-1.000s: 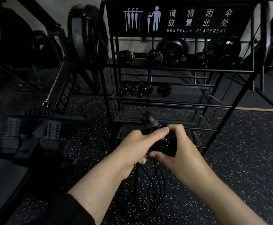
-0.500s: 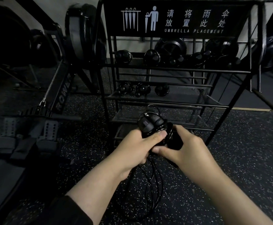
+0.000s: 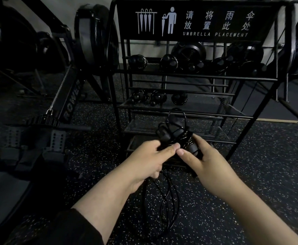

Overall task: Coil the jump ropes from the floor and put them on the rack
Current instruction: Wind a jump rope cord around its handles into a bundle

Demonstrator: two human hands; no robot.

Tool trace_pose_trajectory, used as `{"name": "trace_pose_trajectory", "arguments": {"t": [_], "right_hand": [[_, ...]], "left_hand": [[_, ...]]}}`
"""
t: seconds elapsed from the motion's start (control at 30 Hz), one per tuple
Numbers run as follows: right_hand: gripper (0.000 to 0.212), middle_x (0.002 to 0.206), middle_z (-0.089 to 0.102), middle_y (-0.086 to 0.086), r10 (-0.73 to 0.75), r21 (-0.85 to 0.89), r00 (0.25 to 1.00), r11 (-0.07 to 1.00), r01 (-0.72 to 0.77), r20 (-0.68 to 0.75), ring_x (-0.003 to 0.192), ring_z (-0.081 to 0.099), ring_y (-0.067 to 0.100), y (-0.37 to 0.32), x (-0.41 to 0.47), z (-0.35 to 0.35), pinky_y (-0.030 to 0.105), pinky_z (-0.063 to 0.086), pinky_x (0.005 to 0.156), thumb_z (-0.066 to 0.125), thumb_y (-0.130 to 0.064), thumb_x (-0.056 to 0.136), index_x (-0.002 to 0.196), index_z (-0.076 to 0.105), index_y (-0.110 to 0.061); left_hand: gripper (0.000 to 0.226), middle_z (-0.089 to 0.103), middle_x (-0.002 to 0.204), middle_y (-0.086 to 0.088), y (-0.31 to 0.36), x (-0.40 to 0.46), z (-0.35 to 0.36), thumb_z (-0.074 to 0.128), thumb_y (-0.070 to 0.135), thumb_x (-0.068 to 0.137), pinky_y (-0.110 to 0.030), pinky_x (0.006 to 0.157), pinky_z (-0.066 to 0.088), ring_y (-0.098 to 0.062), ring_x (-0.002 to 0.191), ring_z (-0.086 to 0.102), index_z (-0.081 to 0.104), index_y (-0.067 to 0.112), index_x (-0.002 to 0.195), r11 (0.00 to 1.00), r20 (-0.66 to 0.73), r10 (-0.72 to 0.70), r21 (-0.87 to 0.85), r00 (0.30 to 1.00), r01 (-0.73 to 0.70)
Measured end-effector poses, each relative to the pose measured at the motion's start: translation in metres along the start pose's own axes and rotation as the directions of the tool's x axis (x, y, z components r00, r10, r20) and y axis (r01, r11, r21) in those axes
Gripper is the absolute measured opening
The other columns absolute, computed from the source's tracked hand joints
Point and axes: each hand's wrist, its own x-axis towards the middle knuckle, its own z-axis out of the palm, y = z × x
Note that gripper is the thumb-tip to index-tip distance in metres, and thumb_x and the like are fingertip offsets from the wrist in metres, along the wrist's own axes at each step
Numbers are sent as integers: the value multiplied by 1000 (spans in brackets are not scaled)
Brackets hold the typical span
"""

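Gripping one coiled jump rope [image 3: 175, 138] before the rack [image 3: 197, 78], left hand [image 3: 150, 156] and right hand [image 3: 206, 163], both grips curled tight.

The middle of the jump rope [image 3: 175, 137] is covered by the left hand [image 3: 149, 159] and right hand [image 3: 206, 165], so the wraps under the palms cannot be counted. Most fingers [image 3: 169, 150] are curled out of sight behind the bundle. The hanging cord loops [image 3: 165, 206] are lost against the dark speckled floor [image 3: 268, 174]. The rack [image 3: 180, 77] is cut off at the top edge, and its dark round items [image 3: 137, 61] cannot be identified. The rowing machine [image 3: 70, 98] is cropped at the left.
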Motion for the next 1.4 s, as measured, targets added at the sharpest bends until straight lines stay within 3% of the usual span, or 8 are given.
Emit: {"name": "trace_pose_trajectory", "arguments": {"t": [0.1,0.33,0.47,0.63,0.97,1.07,1.2,1.4], "right_hand": [[72,98,64,-30,-9,-70,1000,998,7,-23,66,58,-19,3,1,0,4,41,59,59,-63,85,151,35,-48],[75,121,58,-29,-53,-209,994,975,72,92,110,54,-9,4,-1,2,2,37,83,58,-66,86,149,17,-65],[45,114,69,-33,-6,169,978,985,-29,207,108,61,-17,3,-3,-13,6,50,87,54,-63,84,127,40,-67],[63,109,76,-17,28,333,987,939,-80,159,97,73,2,4,-3,-11,17,54,71,67,-55,79,140,50,-45],[108,135,60,-20,56,-156,998,986,-55,4,71,49,-4,7,0,2,11,34,58,69,-72,58,156,33,-42],[65,102,78,-11,110,192,978,971,-144,179,85,70,6,8,1,-10,15,52,68,79,-56,68,126,65,-31],[48,116,72,27,137,624,871,646,-440,472,92,71,44,10,0,-18,43,63,76,79,-27,83,126,64,-11],[22,101,78,11,128,553,976,808,-205,175,82,71,28,6,3,-5,36,58,74,73,-18,90,112,72,-16]], "left_hand": [[31,43,91,-7,1,-1,0,64,54,93,-22,48,29,-4,53,32,60,24,91,1000,15,-16,6,1000,16],[55,55,77,8,3,-1,5,70,65,79,-25,49,21,-6,53,29,67,15,102,983,16,-78,-163,997,80],[49,62,79,13,4,-3,4,69,59,82,-20,44,25,-6,53,29,69,21,113,986,21,-49,-161,999,52],[51,65,73,19,6,-5,5,68,61,78,-21,47,24,-7,56,26,67,23,112,986,29,-47,-161,998,51],[59,57,82,-5,-5,2,5,70,68,82,-20,44,27,-5,51,28,74,18,112,995,42,-90,-30,995,91],[72,56,79,-10,-7,3,2,73,70,78,-19,46,31,-4,50,32,67,12,120,999,60,-40,-9,997,41],[35,46,69,8,-3,0,0,71,51,90,-19,48,31,-3,52,34,70,20,105,999,115,19,-49,993,-13],[45,48,75,5,2,-2,3,67,55,90,-19,44,25,-4,50,30,67,16,111,994,25,-50,-96,998,52]]}}
